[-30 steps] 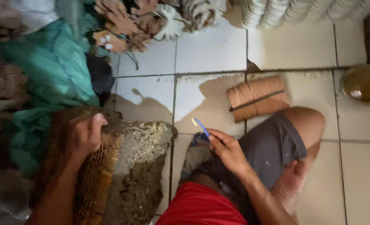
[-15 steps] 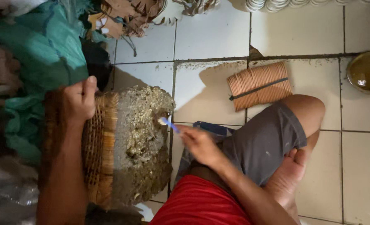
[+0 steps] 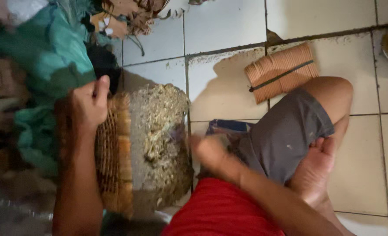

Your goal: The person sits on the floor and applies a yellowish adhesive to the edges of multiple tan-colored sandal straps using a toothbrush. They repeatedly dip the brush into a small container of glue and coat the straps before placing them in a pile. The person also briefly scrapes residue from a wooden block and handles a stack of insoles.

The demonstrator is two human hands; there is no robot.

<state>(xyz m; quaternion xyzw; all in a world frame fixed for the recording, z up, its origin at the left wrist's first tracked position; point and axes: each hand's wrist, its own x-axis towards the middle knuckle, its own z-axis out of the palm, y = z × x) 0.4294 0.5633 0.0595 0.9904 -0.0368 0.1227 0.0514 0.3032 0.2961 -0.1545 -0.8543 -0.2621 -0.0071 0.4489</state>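
Pale tiled floor (image 3: 229, 26), dark grout, dim light

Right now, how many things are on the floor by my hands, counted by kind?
Woven baskets, caked with a rough crust: 1, left hand on its rim
Bundles of thin sticks tied with a band: 1
Heaps of green cloth: 1
Total: 3
The right hand is blurred; what it holds cannot be told.

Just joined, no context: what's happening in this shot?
A person sits on a tiled floor, wearing grey shorts and a red shirt. The left hand grips the edge of a woven basket with a crusted, flaky surface facing the camera. The right hand is at that surface, motion-blurred, so what it holds cannot be told. A bundle of tan discs lies by the knee, green cloth at the left.
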